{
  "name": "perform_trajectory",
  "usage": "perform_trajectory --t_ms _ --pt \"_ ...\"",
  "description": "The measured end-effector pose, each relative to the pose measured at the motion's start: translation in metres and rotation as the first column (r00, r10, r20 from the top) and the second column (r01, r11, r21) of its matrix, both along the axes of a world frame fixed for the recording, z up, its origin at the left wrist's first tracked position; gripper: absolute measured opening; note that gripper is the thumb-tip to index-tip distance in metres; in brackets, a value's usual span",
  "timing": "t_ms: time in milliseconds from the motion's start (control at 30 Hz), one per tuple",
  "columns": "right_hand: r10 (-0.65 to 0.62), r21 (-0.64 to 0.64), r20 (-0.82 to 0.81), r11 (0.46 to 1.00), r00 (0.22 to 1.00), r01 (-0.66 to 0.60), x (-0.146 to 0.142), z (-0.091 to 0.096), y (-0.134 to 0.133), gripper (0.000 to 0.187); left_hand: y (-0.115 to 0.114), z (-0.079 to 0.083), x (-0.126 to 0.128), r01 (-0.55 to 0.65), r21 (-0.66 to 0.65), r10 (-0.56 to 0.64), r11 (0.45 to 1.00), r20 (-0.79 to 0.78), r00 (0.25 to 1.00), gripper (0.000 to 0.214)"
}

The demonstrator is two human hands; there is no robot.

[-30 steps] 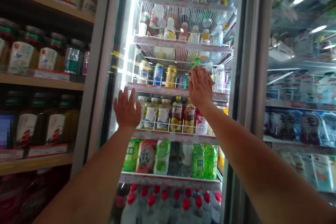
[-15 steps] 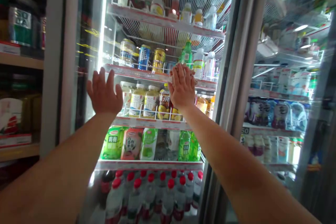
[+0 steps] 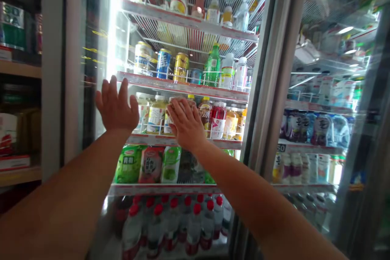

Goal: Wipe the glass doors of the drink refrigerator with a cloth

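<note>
Glass door [image 3: 98,55] of drinks fridge directly in front, both my palms against it; left hand [image 3: 117,107] flat on the pane, fingers spread and pointing up, released, grasping nothing; right hand [image 3: 186,125] just beside it and slightly lower, likewise flat and open, fingers angled up and to the left, a faint reflection at their tips; I cannot tell how hard either palm presses.

Behind the glass, between the two hands: pale bottles [image 3: 156,114] with yellow caps, upright on a wire shelf; above the hands, a row of cans [image 3: 163,63] and a green bottle [image 3: 212,61]; below the right wrist, green packs [image 3: 129,165] side by side; lower again, under both forearms, red-capped bottles [image 3: 183,221] crowded together.

Right of the right hand, grey door frame [image 3: 268,89], upright; beyond it, neighbouring fridge [image 3: 319,122], contents blurred; left of the left hand, well apart, wooden shelf [image 3: 20,69] in shadow.
</note>
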State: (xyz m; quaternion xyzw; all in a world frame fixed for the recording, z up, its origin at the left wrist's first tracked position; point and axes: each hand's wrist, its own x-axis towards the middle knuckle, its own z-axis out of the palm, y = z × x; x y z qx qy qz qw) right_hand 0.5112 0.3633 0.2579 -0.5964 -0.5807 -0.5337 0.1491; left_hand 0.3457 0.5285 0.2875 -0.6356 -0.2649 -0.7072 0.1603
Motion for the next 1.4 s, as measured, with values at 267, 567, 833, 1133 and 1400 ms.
perform_trajectory --t_ms 267,567,833,1133,1400 --pt "0.159 -0.276 0.217 0.956 0.963 -0.095 0.038 0.032 -0.037 0.053 -0.002 -0.002 -0.001 -0.002 -0.010 0.002 1.000 -0.022 1.000 0.058" --pt "-0.120 0.368 -0.229 0.908 0.966 0.200 0.118 0.120 -0.092 0.060 -0.004 -0.001 -0.001 0.019 -0.041 -0.020 0.999 -0.025 0.999 0.059" --pt "0.001 0.502 -0.276 0.853 0.961 0.143 0.116 0.102 -0.079 0.059 0.001 0.000 -0.003 0.048 -0.053 -0.051 0.997 -0.056 0.997 0.063" --pt "0.087 0.558 -0.249 0.827 0.965 0.069 0.128 0.103 -0.076 0.058 0.001 0.000 -0.003 0.032 -0.032 -0.034 0.999 -0.074 0.997 0.062" --pt "0.125 0.566 -0.236 0.824 0.964 0.032 0.129 0.102 -0.078 0.055 -0.003 0.003 -0.002 -0.020 -0.047 0.016 0.999 -0.075 0.997 0.065"
